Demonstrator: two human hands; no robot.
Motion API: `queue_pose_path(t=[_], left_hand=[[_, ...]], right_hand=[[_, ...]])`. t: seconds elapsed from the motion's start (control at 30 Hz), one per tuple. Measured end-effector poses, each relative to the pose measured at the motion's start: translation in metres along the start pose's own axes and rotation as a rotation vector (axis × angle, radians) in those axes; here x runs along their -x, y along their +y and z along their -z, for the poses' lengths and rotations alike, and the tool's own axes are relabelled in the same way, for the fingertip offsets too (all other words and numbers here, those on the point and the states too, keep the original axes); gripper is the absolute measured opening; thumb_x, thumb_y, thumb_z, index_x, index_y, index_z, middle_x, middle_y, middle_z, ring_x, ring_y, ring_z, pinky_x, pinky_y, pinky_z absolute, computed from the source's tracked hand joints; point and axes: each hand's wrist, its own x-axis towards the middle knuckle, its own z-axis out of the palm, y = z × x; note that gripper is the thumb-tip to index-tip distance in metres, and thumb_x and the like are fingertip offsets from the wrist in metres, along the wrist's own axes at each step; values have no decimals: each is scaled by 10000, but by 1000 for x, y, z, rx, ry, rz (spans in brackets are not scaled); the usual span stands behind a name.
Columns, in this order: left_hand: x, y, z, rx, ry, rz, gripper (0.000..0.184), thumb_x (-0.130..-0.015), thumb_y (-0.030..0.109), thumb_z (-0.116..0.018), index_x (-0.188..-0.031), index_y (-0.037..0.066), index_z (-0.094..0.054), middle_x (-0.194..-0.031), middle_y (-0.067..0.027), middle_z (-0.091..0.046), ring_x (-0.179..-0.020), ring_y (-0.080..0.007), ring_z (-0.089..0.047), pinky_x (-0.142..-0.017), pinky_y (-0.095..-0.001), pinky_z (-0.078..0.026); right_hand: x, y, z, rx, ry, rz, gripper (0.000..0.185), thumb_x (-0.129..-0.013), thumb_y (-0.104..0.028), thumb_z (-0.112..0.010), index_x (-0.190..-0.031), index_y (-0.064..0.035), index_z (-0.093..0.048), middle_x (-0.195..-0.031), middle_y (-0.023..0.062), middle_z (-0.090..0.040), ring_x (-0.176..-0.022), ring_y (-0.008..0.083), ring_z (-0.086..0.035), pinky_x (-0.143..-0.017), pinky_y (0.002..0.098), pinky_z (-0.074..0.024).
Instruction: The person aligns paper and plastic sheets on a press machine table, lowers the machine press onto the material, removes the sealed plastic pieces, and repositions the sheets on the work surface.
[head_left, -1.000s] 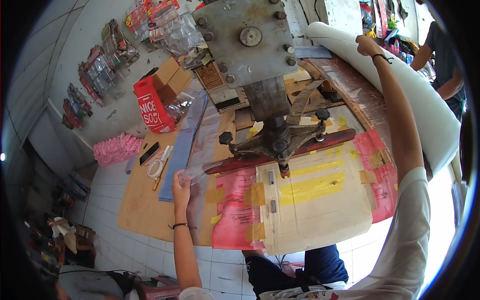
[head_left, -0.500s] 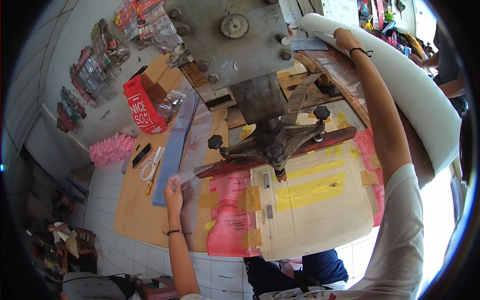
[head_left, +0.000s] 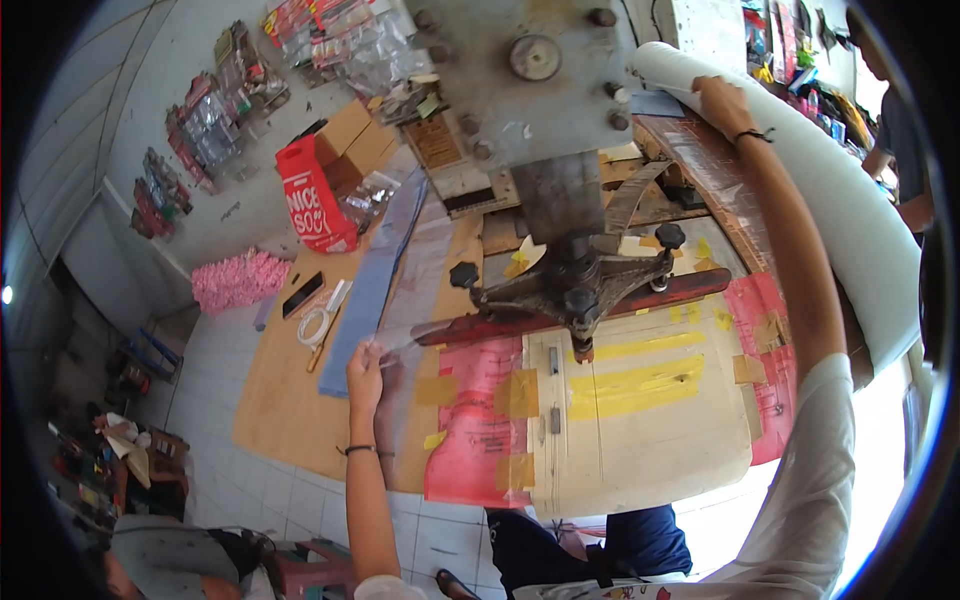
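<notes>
Left of the press (head_left: pixel 558 200), the left hand (head_left: pixel 363 368) held clear film (head_left: pixel 398 348) in a tight pinch. To the press's far right, the right hand (head_left: pixel 722 105) was curled by a white roll (head_left: pixel 850 205); its hold could not be told. The step seemed to be steadying film; the next move called for keeping it flat.

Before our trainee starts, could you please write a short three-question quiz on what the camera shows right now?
1. Multiple choice: what does the left hand hold? A) the phone; B) clear plastic; C) the blue strip.
2. True or false: the right hand is nearer the white roll than the left hand is.
3. Fill in the colour: the bag that reads NICE is mainly ____.

Key: 1. B; 2. True; 3. red.
</notes>
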Motion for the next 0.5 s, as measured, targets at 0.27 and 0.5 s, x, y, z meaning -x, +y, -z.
queue_pose_path(t=[0.27,0.5], left_hand=[[-11,2,12,355,241,-147,432,-1155,371,-409,-1234,17,-643,-1223,-111,-710,-1093,-220,-672,-1007,-378,-515],[-28,74,49,544,260,-99,548,-1154,461,-358,-1527,85,-499,-1443,-146,-586,-1191,-279,-665,-969,-426,-573]], right_hand=[[41,53,151,-322,75,56,276,-1022,-221,-617,-1256,-115,-718,-1009,141,-773,-868,206,-741,-768,364,-567],[239,-179,284,-1111,-83,194,264,-1071,-184,-570,-1259,-105,-737,-933,-26,-681,-825,66,-580,-747,250,-490]])
